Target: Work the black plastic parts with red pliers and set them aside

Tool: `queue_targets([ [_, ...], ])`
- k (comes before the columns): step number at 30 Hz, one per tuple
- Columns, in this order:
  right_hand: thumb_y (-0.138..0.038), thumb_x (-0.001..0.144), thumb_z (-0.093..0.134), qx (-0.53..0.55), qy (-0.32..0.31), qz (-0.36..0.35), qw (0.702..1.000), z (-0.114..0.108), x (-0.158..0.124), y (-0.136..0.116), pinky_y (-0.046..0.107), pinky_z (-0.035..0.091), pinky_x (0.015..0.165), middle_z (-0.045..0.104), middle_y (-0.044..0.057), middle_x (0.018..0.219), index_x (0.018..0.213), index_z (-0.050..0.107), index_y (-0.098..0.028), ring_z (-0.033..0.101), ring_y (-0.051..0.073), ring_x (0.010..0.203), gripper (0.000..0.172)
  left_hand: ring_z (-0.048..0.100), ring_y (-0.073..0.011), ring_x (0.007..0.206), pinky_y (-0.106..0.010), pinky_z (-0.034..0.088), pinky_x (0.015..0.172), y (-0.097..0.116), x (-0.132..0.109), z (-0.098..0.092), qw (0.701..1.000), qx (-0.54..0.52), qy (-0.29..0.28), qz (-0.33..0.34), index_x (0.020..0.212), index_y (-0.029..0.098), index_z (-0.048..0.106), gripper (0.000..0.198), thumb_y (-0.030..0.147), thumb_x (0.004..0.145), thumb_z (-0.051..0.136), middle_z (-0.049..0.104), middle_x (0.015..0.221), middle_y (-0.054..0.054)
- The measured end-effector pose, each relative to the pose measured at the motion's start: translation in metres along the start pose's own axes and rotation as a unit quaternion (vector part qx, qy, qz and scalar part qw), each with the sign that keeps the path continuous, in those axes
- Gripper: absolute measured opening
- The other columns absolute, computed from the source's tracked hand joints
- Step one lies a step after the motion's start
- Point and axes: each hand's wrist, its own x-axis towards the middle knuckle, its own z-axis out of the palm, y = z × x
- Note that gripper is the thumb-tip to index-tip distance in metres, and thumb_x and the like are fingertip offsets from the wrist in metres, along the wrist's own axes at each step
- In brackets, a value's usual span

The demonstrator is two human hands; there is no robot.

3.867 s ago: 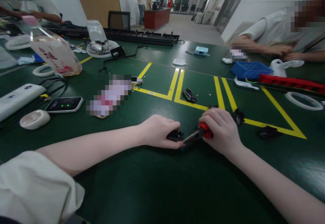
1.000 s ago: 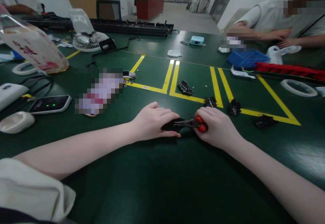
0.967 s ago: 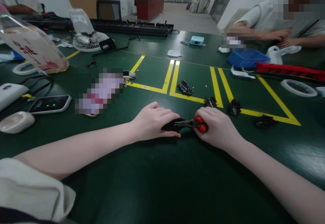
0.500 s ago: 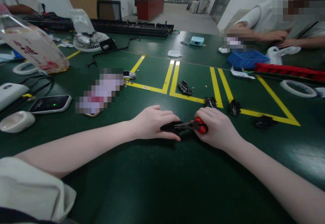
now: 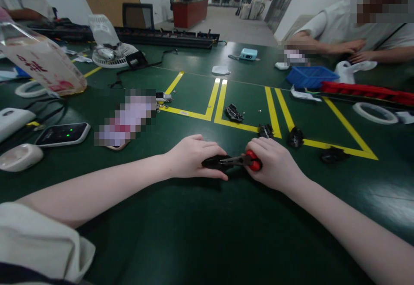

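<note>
My left hand [image 5: 197, 158] is closed around a small black part [image 5: 211, 161], its thumb and fingers on either side. Red-handled pliers [image 5: 254, 161] are in my right hand [image 5: 273, 162], which wraps round the grips. The metal jaws of the pliers point left and reach the black part; whether they pinch it I cannot tell. Beyond my hands lie several similar black parts on the green table [image 5: 207, 233]: one black part [image 5: 234, 113] inside a yellow tape outline, others close to my right hand, such as this dark part [image 5: 295, 137].
Yellow tape [image 5: 241, 125] marks the table. On the left are a phone [image 5: 124, 123], a dark-screened device [image 5: 64, 134], a bottle [image 5: 45, 61] and a white fan [image 5: 110, 54]. Toward the right stand a blue tray [image 5: 310, 78] and a red strip [image 5: 365, 93]. A person [image 5: 343, 39] sits across the table.
The view has shifted slightly, so the table things appear a little further left. Both hands keep their hold on the black part and the pliers.
</note>
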Motion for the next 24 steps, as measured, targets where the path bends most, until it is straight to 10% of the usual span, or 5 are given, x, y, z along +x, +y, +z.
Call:
queue_targets([
  [15, -0.019, 0.076, 0.058, 0.001, 0.000, 0.002, 1.000, 0.0003, -0.0003, 0.0006, 0.035, 0.045, 0.063, 0.063, 0.008, 0.077, 0.078, 0.052, -0.021, 0.056, 0.023, 0.070, 0.006, 0.064, -0.0165, 0.080, -0.028, 0.043, 0.073, -0.0016, -0.0004, -0.0004, 0.999, -0.035, -0.018, -0.013, 0.114, 0.017, 0.063, 0.049, 0.058, 0.089, 0.062, 0.069, 0.093, -0.005],
  [24, -0.022, 0.078, 0.059, 0.003, -0.011, 0.014, 1.000, -0.0003, -0.0003, 0.0032, 0.036, 0.047, 0.066, 0.063, 0.008, 0.079, 0.078, 0.051, -0.021, 0.058, 0.023, 0.072, 0.008, 0.057, -0.0257, 0.111, -0.039, 0.051, 0.088, -0.0036, 0.0007, -0.0017, 0.999, -0.043, 0.001, -0.011, 0.129, 0.020, 0.060, 0.046, 0.048, 0.092, 0.063, 0.053, 0.127, -0.013],
])
